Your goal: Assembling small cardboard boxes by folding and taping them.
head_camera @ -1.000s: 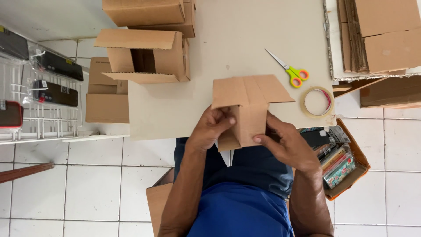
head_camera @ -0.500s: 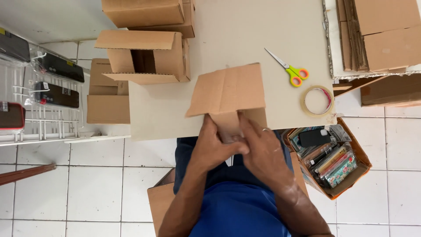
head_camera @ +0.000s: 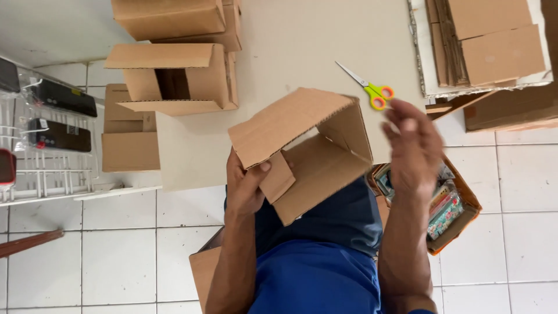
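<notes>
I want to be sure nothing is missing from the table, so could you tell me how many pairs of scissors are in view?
1. The scissors, with green and orange handles, lie on the table just above the raised right hand. That hand hides part of the table, so another pair could lie under it.

I was looking down at a packing workroom: folded cardboard boxes [head_camera: 174, 78] covered the pale table [head_camera: 302, 40], flat cartons [head_camera: 488, 40] were stacked far right, and packaged goods lay on a wire rack [head_camera: 52, 168] at left.
</notes>
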